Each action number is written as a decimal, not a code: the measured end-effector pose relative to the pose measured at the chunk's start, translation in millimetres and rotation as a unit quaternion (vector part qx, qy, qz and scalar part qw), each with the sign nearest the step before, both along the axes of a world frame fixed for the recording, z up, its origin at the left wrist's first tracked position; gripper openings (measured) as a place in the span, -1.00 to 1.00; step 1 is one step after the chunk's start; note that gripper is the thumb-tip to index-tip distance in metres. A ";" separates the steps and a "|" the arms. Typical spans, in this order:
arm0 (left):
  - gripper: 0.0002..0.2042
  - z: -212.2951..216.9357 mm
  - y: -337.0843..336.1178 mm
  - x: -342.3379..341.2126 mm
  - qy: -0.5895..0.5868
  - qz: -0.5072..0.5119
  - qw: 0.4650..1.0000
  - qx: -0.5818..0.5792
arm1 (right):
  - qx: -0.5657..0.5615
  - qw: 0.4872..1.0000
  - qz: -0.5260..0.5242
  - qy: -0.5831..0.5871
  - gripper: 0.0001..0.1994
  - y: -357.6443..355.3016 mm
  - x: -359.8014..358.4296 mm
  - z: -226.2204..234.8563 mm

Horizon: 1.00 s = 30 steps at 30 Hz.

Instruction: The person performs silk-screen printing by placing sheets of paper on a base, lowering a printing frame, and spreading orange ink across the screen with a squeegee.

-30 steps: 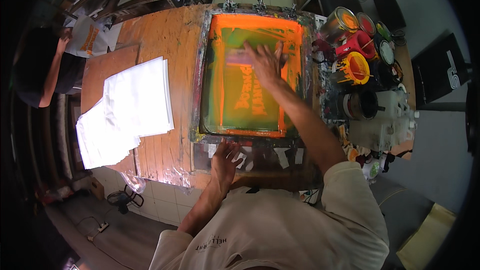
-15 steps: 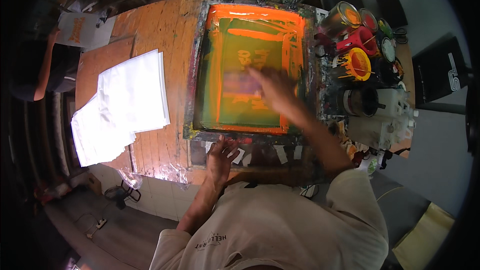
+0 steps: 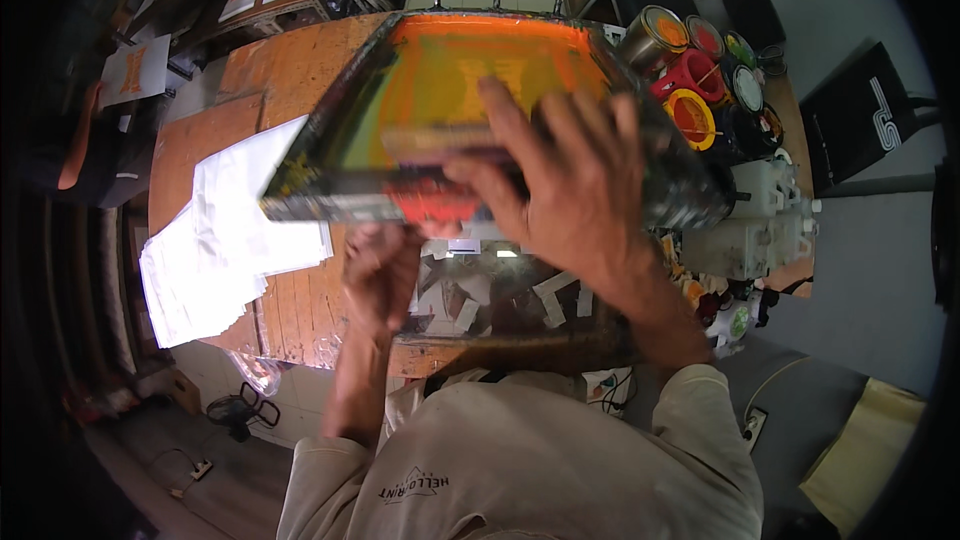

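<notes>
Lifting orange screen frame [image 3: 440,70], both hands; paint cans [image 3: 690,50] open (red, yellow).

The screen frame [image 3: 470,120] is up now, tilted off the desk [image 3: 290,310], near edge raised. The right hand [image 3: 570,180] has slid down to the squeegee [image 3: 440,195]; the left hand [image 3: 380,275] lifts beneath the frame.

Right hand [image 3: 575,180] raised, fingers spread; left hand [image 3: 380,270] curled below.
</notes>
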<state>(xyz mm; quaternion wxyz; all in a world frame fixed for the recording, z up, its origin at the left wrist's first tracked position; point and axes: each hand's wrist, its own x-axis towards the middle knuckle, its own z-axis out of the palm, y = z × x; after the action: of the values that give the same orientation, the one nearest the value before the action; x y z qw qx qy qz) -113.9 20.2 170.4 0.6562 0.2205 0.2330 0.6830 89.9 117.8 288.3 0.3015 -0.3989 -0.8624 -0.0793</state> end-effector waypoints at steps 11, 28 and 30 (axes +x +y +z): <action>-0.69 -179.3 72.2 -33.6 0.870 0.167 0.447 -0.126 | -0.215 0.976 -0.024 -0.012 -0.60 96.2 -22.7 137.1; -0.43 -168.2 -32.4 -254.0 0.813 0.362 0.402 -0.216 | -0.166 0.985 -0.018 -0.034 -0.39 151.0 -30.2 149.5; -0.34 -191.3 -67.1 -178.5 0.890 0.060 0.369 -0.260 | -0.173 0.984 -0.012 -0.043 -0.39 146.8 -31.4 149.0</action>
<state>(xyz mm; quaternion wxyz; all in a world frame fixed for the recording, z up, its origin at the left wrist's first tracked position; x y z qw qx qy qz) -292.4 -47.0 -20.9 0.0510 0.5046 0.8612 0.0349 58.6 264.6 437.2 0.1897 -0.4514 -0.8705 0.0501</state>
